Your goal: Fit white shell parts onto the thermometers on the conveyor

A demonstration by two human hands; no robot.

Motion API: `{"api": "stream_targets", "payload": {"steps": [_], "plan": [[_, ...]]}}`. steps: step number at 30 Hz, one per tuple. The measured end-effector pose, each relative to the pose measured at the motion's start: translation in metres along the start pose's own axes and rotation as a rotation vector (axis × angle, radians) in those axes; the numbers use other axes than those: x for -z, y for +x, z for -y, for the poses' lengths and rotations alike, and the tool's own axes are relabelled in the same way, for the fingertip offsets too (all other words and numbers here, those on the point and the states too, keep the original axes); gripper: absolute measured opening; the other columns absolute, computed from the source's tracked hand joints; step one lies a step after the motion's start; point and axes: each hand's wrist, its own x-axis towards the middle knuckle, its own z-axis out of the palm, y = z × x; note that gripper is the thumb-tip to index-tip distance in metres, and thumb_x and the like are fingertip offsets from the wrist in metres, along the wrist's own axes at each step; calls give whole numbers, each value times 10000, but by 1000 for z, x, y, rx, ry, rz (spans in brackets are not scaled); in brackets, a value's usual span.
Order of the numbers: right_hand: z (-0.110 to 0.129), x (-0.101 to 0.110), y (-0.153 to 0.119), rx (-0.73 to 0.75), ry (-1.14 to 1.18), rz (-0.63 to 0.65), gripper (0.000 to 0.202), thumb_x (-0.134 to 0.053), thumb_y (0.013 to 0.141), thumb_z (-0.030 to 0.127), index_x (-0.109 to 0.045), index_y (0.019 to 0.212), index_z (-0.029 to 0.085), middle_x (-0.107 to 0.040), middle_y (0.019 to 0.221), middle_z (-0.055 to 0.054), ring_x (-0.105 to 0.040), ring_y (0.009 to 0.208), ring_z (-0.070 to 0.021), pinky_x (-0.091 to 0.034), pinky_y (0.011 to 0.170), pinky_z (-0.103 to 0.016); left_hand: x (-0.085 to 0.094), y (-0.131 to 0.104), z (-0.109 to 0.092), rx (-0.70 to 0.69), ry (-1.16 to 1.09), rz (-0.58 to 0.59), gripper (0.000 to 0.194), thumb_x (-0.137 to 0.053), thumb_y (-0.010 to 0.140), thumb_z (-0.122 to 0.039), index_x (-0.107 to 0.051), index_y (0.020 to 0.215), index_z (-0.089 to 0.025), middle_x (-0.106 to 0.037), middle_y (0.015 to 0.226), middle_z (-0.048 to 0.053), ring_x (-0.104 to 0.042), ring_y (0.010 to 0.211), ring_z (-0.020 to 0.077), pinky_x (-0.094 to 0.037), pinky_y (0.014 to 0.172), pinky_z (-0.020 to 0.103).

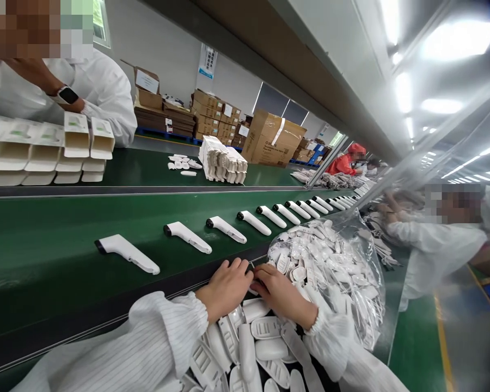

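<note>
- All clock places go around the two hands, which sit together low in the middle
- The left hand [230,288] is bent down by the black edge of the green belt [65,218], and its finger ends are right by the right hand [281,293]
- The right hand has its fingers curled in toward the left one
- A small white bit [252,264] peeks out between the hands, but I cannot tell if the fingers of either hand pinch it or are loose, as they hide their own tips
- White plastic covers [247,351], some with slots, lie in a messy heap from just under the hands down to 6 o'clock
- A clear plastic bag [375,277] full of more white plastic parts sits at 3 o'clock, near the right hand
- White gun-shaped thermometers [224,228] with black tips lie in a row on the belt, from between 9 and 10 o'clock round to 2 o'clock
- Over the belt, small white parts [179,163] lie at 11 o'clock, and a stack of white cartons [222,160] and a big brown box [273,139] stand near 12 o'clock
- Open white boxes [44,147] are at 10 o'clock, by a person with a watch [68,95]
- A person in red [345,163] is between 1 and 2 o'clock
</note>
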Motion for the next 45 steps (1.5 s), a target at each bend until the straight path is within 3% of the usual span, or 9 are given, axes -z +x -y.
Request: {"api": "stream_targets", "payload": {"steps": [5,11,14,19,22,27,34,39,45], "plan": [[-10,8,6,-244,263,-134,186,-632,871,353,-694,978,214,-687,977,-85,-635,871,-247,-503,833,-412,0,-3,2,161,-328,-109,167,-421,896,-72,-554,952,-155,-592,1040,132,-542,1015,278,-424,882,437],[13,1,26,-418,1237,-312,419,-812,699,387,-653,1054,229,-691,980,-44,-648,853,-203,-522,798,-356,3,19,4,426,-739,-282,215,-262,1024,-265,-453,1063,-173,-644,976,93,-647,846,185,-513,738,325],[17,-1,43,-451,1402,-385,399,-824,670,368,-639,991,219,-667,876,-20,-624,741,-168,-519,714,-319,7,31,4,438,-856,-313,311,-182,1031,-263,-453,1156,-175,-675,1041,96,-676,860,155,-541,738,293],[-27,16,75,-348,918,-386,298,-725,753,366,-648,991,204,-667,865,-29,-620,784,-187,-501,728,-314,15,6,-13,305,-701,-169,451,-555,885,-312,-486,1296,-139,-552,1327,189,-501,1257,330,-447,1014,488],[-63,27,100,-166,275,-251,208,-636,813,269,-674,1008,207,-679,1034,-58,-619,891,-211,-487,837,-350,9,-16,-36,71,-398,139,306,-633,822,-319,-639,1081,-158,-618,1173,151,-533,1155,370,-466,940,547],[-97,21,129,-97,-56,-146,417,-511,841,77,-619,1235,161,-682,1102,-131,-598,1059,-278,-442,938,-408,-2,-22,-47,29,-176,115,237,-488,831,-72,-626,1016,-126,-635,1046,136,-592,1002,306,-485,863,473],[-121,21,129,-8,-83,-103,409,-485,945,240,-581,1334,162,-665,1122,-109,-617,1033,-252,-454,950,-366,27,-28,13,334,-715,7,181,-461,939,-323,-563,1031,-205,-639,1059,74,-606,1012,258,-461,819,346],[-119,15,134,-91,-133,-161,391,-476,957,250,-598,1322,182,-670,1130,-102,-618,1056,-249,-448,947,-336,30,-34,44,648,-1379,-79,240,-516,895,-364,-521,1067,-198,-603,939,40,-599,764,181,-482,598,273],[-99,16,139,-216,-118,-265,347,-506,960,330,-651,1237,180,-670,1111,-175,-582,1115,-332,-431,970,-467,24,-34,51,665,-1615,-171,339,-671,814,-396,-559,1026,-155,-607,910,55,-555,718,127,-478,571,238]]}}
